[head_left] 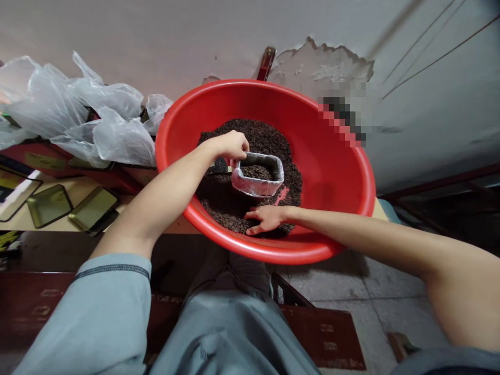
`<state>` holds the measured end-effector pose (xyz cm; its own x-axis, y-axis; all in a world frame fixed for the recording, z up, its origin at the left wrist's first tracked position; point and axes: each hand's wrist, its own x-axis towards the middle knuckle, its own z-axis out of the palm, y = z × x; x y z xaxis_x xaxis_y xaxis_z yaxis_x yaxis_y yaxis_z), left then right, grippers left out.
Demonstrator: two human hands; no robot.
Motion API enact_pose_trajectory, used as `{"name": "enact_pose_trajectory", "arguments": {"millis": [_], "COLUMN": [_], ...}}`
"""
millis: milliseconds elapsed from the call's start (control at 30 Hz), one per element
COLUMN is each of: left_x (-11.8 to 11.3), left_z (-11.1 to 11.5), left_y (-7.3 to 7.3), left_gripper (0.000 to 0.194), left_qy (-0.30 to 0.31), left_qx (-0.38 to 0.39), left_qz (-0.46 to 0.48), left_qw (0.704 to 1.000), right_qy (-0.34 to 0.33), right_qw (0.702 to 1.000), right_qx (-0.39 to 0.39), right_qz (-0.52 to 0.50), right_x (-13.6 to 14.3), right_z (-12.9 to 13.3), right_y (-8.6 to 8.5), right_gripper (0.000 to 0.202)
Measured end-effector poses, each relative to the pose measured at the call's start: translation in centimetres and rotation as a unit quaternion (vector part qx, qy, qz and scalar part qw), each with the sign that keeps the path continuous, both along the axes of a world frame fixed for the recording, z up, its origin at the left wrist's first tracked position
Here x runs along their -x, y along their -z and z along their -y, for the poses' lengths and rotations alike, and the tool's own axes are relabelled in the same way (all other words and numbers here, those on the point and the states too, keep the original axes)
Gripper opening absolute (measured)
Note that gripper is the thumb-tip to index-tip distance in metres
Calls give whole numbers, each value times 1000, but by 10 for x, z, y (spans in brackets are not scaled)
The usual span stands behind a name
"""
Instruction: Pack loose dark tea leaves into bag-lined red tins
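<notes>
A big red plastic basin (332, 179) holds a heap of dark dried leaves (250, 130) that look like loose tea. My left hand (233, 145) grips the far left rim of a rectangular tin (255, 185) lined with clear plastic, held over the leaves. More of the same leaves (257, 172) lie inside the tin. Lower down, my right hand (269, 219) rests on the heap with fingers apart, its tips partly sunk in the leaves. A small black object (219, 165) shows beside my left hand; its kind is unclear.
Clear plastic bags (121, 138) sit on red boxes left of the basin. Two gold tin lids (94, 207) lie on the table edge (15, 221). A peeling wall (324, 65) stands behind. Below is a dark red bench (324, 333).
</notes>
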<state>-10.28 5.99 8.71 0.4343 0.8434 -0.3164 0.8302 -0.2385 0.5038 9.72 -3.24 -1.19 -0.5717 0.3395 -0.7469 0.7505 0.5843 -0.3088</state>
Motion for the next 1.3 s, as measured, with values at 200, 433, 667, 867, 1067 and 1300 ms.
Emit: {"name": "enact_pose_trajectory", "arguments": {"millis": [200, 433, 667, 867, 1067, 1300], "left_x": [1, 0, 4, 7, 7, 13], "left_z": [-1, 2, -4, -4, -6, -8], "left_y": [-1, -6, -1, -6, -8, -8], "left_gripper": [46, 45, 42, 34, 35, 32], "left_qy": [3, 1, 5, -2, -36, -40], "left_qx": [4, 1, 0, -21, -55, -64], "left_qz": [-8, -21, -14, 11, 22, 8], "left_qw": [1000, 1000, 1000, 1000, 998, 997], "right_qy": [54, 92, 56, 118, 205, 342], "right_qw": [997, 990, 987, 962, 895, 756], "right_qx": [59, 67, 14, -2, -16, -148], "right_qz": [-1, -79, -153, -245, -397, -537], "right_x": [3, 4, 6, 8, 6, 30], "right_z": [4, 8, 8, -3, -5, -50], "right_y": [-6, -3, 4, -14, -73, -89], "right_gripper": [100, 89, 46, 34, 28, 29]}}
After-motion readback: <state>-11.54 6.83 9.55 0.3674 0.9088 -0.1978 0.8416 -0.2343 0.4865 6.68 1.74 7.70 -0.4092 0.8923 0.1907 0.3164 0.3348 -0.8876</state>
